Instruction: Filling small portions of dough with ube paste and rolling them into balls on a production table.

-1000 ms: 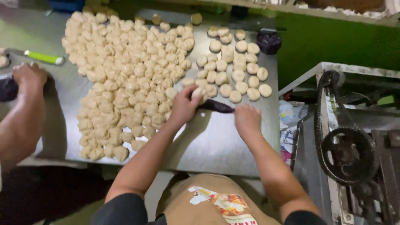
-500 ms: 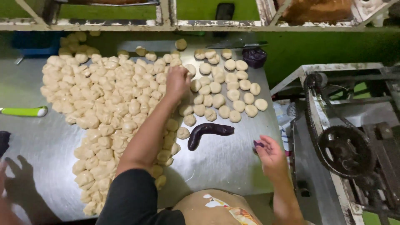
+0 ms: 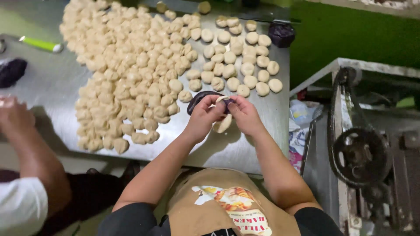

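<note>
over the near edge of the steel table [image 3: 52,91], the left hand [image 3: 204,114] and right hand [image 3: 243,114] meet, fingers pinched together on a small dough piece [image 3: 221,99] with something dark purple showing inside it, likely filling, though it is too small to be sure. another pale dough piece [image 3: 222,124] sits just below the hands, partly hidden by them; whether it is held or lying on the table cannot be told. a dark purple filling roll [image 3: 197,98] lies on the table just behind the left hand's fingers. to the left spreads a large heap of dough lumps [image 3: 127,74], and beyond the hands lie flattened dough rounds [image 3: 245,57] in loose rows. a dark purple lump [image 3: 281,34] sits at the far right corner. a green-handled tool [image 3: 40,44] lies at the far left near another dark mass [image 3: 11,71]. a co-worker's hand [image 3: 15,117] hovers at the left edge. a belt-driven machine [image 3: 363,153] stands to the right.
</note>
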